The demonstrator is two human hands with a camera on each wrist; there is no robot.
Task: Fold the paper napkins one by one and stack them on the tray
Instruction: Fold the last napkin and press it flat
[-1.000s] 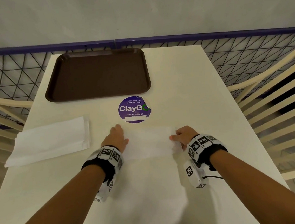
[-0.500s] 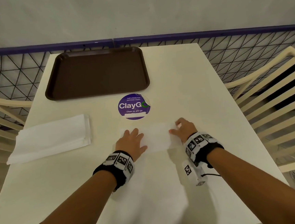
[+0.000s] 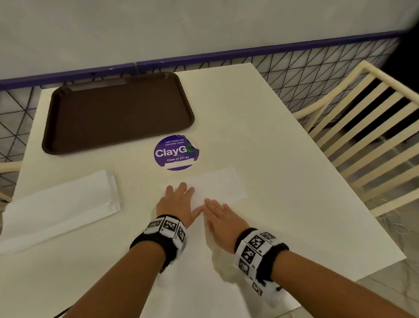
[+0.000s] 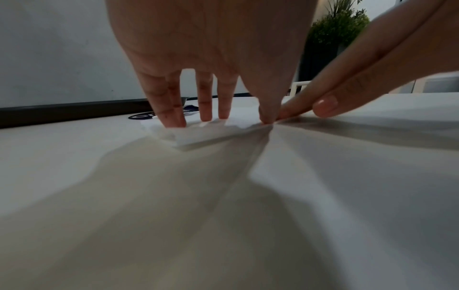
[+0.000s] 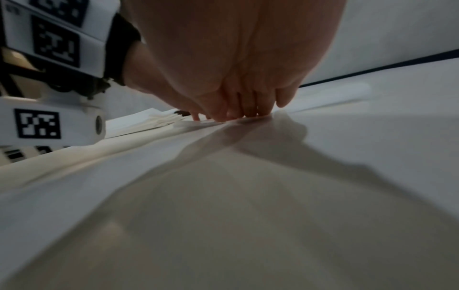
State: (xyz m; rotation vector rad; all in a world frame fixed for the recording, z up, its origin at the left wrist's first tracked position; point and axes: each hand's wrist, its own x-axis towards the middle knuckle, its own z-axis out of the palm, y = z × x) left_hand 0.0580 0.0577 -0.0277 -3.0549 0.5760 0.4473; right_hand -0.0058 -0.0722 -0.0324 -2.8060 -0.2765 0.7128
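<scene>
A folded white napkin [image 3: 218,186] lies flat on the white table, just below a round purple sticker. My left hand [image 3: 178,203] presses its left end with straight, spread fingers [image 4: 174,109]; the napkin [image 4: 198,135] shows under them as a thin layered strip. My right hand [image 3: 221,218] lies flat with straight fingers on the napkin's near edge, its fingertips touching my left thumb. In the right wrist view my right hand [image 5: 236,109] presses down on the paper. The brown tray [image 3: 115,111] stands bare at the back left. A stack of unfolded napkins [image 3: 58,210] lies at the left.
The purple sticker [image 3: 176,153] is stuck to the table between the tray and the napkin. Cream slatted chairs [image 3: 378,129] stand at the right and left of the table [image 3: 293,176]. A wire-mesh fence with a purple rail [image 3: 297,70] runs behind it.
My right hand let go of the napkin's right end, moved left and flattened beside my left hand. My left hand stayed flat on the left end.
</scene>
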